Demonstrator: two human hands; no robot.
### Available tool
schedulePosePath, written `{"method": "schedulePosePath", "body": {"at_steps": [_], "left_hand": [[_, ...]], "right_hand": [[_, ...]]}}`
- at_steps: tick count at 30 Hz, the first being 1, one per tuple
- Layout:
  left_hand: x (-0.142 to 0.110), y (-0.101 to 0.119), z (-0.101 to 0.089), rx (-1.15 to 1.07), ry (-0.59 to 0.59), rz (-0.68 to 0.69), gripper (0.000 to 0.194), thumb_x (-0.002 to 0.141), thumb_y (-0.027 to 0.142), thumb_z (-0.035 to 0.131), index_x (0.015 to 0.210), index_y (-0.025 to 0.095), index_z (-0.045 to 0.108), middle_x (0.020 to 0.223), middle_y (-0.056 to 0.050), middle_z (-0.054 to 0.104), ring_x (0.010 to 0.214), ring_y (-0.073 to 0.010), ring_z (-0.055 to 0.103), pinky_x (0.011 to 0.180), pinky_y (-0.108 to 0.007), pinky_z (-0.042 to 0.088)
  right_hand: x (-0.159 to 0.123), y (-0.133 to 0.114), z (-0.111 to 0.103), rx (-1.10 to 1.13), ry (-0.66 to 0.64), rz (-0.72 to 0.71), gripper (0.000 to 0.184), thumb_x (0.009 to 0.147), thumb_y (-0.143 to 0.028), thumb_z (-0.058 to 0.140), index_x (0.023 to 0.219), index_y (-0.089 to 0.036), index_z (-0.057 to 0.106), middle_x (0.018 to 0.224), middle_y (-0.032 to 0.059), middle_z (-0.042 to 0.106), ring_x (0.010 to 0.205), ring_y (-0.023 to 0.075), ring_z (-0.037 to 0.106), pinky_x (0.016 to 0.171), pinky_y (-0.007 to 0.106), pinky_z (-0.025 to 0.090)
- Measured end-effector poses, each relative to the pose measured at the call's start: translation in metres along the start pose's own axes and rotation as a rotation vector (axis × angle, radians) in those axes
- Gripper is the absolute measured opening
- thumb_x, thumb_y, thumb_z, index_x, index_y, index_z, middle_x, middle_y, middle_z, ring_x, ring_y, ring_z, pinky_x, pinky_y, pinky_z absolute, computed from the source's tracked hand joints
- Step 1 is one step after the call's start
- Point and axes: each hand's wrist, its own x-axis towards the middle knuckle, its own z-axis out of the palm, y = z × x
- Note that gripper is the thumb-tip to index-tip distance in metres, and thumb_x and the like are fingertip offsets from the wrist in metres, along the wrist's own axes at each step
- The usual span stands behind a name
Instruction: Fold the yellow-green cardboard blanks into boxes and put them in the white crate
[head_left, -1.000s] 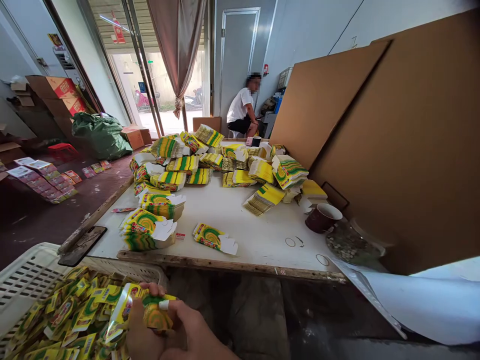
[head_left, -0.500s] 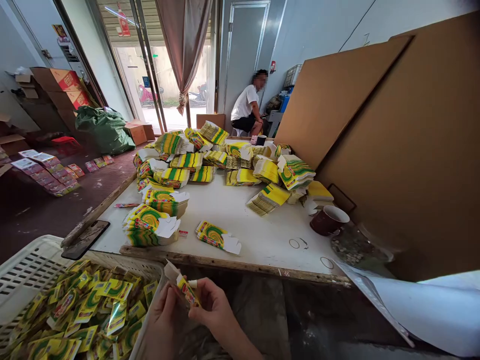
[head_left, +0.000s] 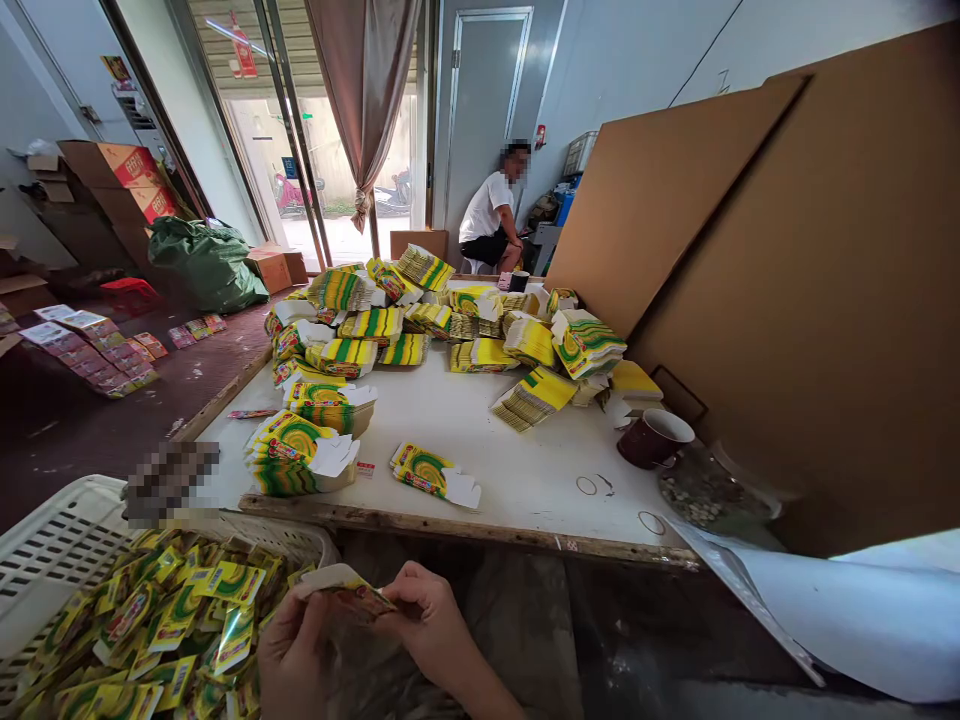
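Note:
Between my two hands is a small printed carton (head_left: pixel 358 594), tilted nearly level, its pale flap toward the left. My left hand (head_left: pixel 294 640) pinches the flap end between thumb and fingers. At the opposite end, my right hand (head_left: pixel 429 615) closes thumb and fingertips on the carton. Both hands are in front of the table edge, just right of a white plastic basket (head_left: pixel 64 540) filled with small yellow-green packs (head_left: pixel 176 610). On the table nearby lie a few flat yellow cartons (head_left: pixel 431 472) with white flaps, and a stack of the same cartons (head_left: pixel 296 450).
Bundled cartons (head_left: pixel 352 325) cover the back of the white table (head_left: pixel 442 410). A dark mug (head_left: pixel 652 438) and a bag of small pieces (head_left: pixel 705 500) stand at the right, beside large cardboard sheets (head_left: pixel 750 300). Another person (head_left: pixel 491 215) sits behind the table.
The carton has swung from upright to nearly level. My left hand has moved left and down with its flap end; my right hand stays about where it was.

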Motion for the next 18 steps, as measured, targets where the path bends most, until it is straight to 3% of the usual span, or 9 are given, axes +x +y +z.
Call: {"method": "schedulePosePath", "body": {"at_steps": [3, 5, 7, 9, 13, 16, 18], "left_hand": [[0.004, 0.013, -0.011, 0.177, -0.124, 0.037, 0.043, 0.063, 0.056, 0.081, 0.082, 0.018, 0.076, 0.087, -0.008, 0.078, 0.084, -0.0285, 0.073, 0.070, -0.033, 0.062], [0.006, 0.025, -0.019, 0.264, -0.204, 0.096, 0.053, 0.068, 0.063, 0.074, 0.096, 0.019, 0.076, 0.105, -0.011, 0.077, 0.103, -0.0339, 0.069, 0.083, -0.038, 0.060], [0.007, 0.036, -0.026, 0.299, -0.274, 0.165, 0.068, 0.072, 0.072, 0.065, 0.118, 0.022, 0.070, 0.122, -0.012, 0.071, 0.117, -0.0365, 0.063, 0.095, -0.043, 0.056], [0.007, 0.041, -0.033, 0.395, -0.393, 0.205, 0.076, 0.070, 0.073, 0.065, 0.130, 0.026, 0.063, 0.131, -0.012, 0.066, 0.125, -0.0384, 0.058, 0.102, -0.049, 0.050], [0.004, 0.027, -0.035, 0.716, -0.662, 0.230, 0.087, 0.051, 0.042, 0.090, 0.131, 0.027, 0.063, 0.134, -0.014, 0.063, 0.125, -0.0422, 0.056, 0.106, -0.054, 0.046], [-0.002, 0.010, -0.027, 0.803, -0.689, 0.215, 0.078, 0.061, 0.029, 0.085, 0.134, 0.026, 0.059, 0.132, -0.013, 0.065, 0.121, -0.0382, 0.061, 0.102, -0.052, 0.049], [-0.007, 0.001, -0.020, 0.803, -0.614, 0.188, 0.062, 0.076, 0.026, 0.070, 0.136, 0.025, 0.056, 0.129, -0.012, 0.067, 0.119, -0.0334, 0.063, 0.099, -0.049, 0.052]], "right_hand": [[0.001, -0.003, -0.013, -0.029, 0.004, -0.052, 0.015, 0.078, -0.037, 0.074, 0.082, -0.024, 0.079, 0.070, -0.0015, 0.052, 0.064, 0.0136, 0.050, 0.058, 0.026, 0.037], [0.002, -0.006, -0.025, -0.096, 0.008, -0.120, 0.011, 0.083, -0.031, 0.070, 0.086, -0.025, 0.078, 0.076, 0.0002, 0.056, 0.069, 0.0150, 0.054, 0.061, 0.026, 0.041], [0.001, -0.009, -0.035, -0.255, -0.012, -0.220, 0.013, 0.086, -0.023, 0.065, 0.089, -0.026, 0.077, 0.081, 0.0021, 0.060, 0.077, 0.0171, 0.056, 0.068, 0.029, 0.044], [0.000, -0.013, -0.039, -0.473, -0.057, -0.333, 0.022, 0.088, -0.014, 0.058, 0.089, -0.028, 0.076, 0.083, 0.0033, 0.062, 0.082, 0.0189, 0.055, 0.073, 0.032, 0.045], [-0.006, -0.017, -0.028, -0.682, -0.202, -0.506, 0.029, 0.090, -0.009, 0.053, 0.088, -0.029, 0.074, 0.082, 0.0023, 0.064, 0.083, 0.0183, 0.055, 0.093, 0.041, 0.043], [-0.011, -0.020, -0.018, -0.639, -0.206, -0.498, 0.022, 0.085, -0.014, 0.064, 0.100, -0.028, 0.072, 0.099, 0.0043, 0.067, 0.098, 0.0208, 0.057, 0.110, 0.049, 0.030], [-0.013, -0.024, -0.016, -0.565, -0.107, -0.410, 0.047, 0.074, -0.020, 0.078, 0.119, -0.023, 0.065, 0.124, 0.0121, 0.061, 0.120, 0.0281, 0.050, 0.116, 0.055, 0.019]]}}
